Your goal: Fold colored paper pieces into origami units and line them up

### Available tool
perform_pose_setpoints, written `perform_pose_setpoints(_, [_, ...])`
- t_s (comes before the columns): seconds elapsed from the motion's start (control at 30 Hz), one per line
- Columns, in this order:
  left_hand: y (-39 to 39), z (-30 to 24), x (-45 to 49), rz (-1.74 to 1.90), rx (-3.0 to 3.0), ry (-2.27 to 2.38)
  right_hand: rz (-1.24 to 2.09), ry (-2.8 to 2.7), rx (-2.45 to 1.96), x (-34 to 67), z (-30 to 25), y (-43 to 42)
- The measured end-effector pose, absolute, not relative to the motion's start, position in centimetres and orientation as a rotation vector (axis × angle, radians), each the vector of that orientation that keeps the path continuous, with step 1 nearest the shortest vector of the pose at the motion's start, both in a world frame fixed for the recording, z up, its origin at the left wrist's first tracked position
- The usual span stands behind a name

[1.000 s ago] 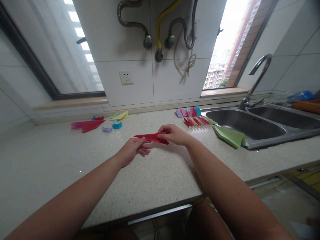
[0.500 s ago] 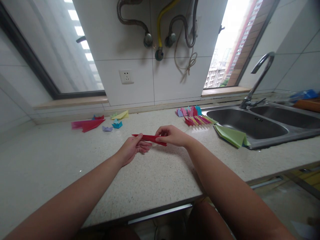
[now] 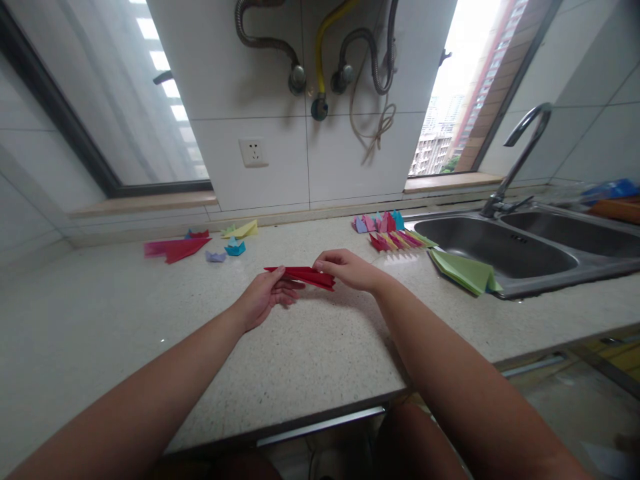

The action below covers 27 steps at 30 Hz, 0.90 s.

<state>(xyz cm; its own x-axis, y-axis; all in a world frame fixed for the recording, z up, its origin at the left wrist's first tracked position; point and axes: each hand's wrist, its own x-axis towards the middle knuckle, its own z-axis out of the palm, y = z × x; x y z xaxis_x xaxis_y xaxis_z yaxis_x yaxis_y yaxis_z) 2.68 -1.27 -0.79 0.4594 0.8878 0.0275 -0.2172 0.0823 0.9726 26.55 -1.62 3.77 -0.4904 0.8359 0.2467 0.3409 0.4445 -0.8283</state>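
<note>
A red paper plane [image 3: 305,274], long and narrow with folded layers, is held just above the counter between my two hands. My left hand [image 3: 270,293] pinches its pointed left end between thumb and fingers, the other fingers curled loosely below. At the wider right end, my right hand [image 3: 345,269] grips the upper edge with thumb and fingertips. The folds at that end stand a little apart. My right fingertips are partly hidden behind the paper.
On the counter [image 3: 125,313], red and pink paper planes [image 3: 183,249], a yellow one [image 3: 244,229] and a small blue paper boat [image 3: 235,247] lie left. Rows of folded paper [image 3: 395,240] and green paper planes [image 3: 463,270] sit by the steel sink [image 3: 545,280].
The right end of the red paper plane has opened out, showing more of its folded layers. My right hand has shifted slightly along the upper edge; my left hand stays in place.
</note>
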Motion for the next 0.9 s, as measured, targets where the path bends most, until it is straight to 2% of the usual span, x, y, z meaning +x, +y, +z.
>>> perform_pose_setpoints(0.43, [-1.45,-0.92,2.54,0.974,1.230,0.620,1.010,-2.030,-1.005,26.93,4.15,-1.73])
perform_pose_setpoints(0.63, [-1.62,-0.85,2.61,0.974,1.264,0.612,1.153,-2.059,-0.994,26.44,3.55,-1.69])
perform_pose_setpoints(0.9, [-1.85,-0.69,2.78,0.937,1.295,0.647,0.980,-2.066,-1.055,26.23,3.51,-1.50])
